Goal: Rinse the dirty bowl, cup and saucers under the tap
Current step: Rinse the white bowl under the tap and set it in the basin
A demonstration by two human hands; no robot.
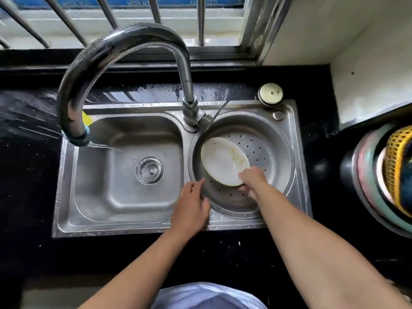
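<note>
A white saucer (223, 162) with yellowish smears is tilted inside the round perforated steel basin (276, 152) on the right of the sink. My right hand (252, 178) grips the saucer's near edge. My left hand (191, 208) rests on the basin's left rim, fingers apart, holding nothing. The curved steel tap (107, 47) arches to the left, and water runs from its spout (78, 139) into the left sink bowl (124, 172). No bowl or cup is visible.
The left bowl has a round drain (149, 170). A black counter (29, 166) surrounds the sink. Stacked coloured basins with a yellow mesh basket (388, 172) stand at the right. A round cap (270, 93) sits behind the sink. Window bars run along the back.
</note>
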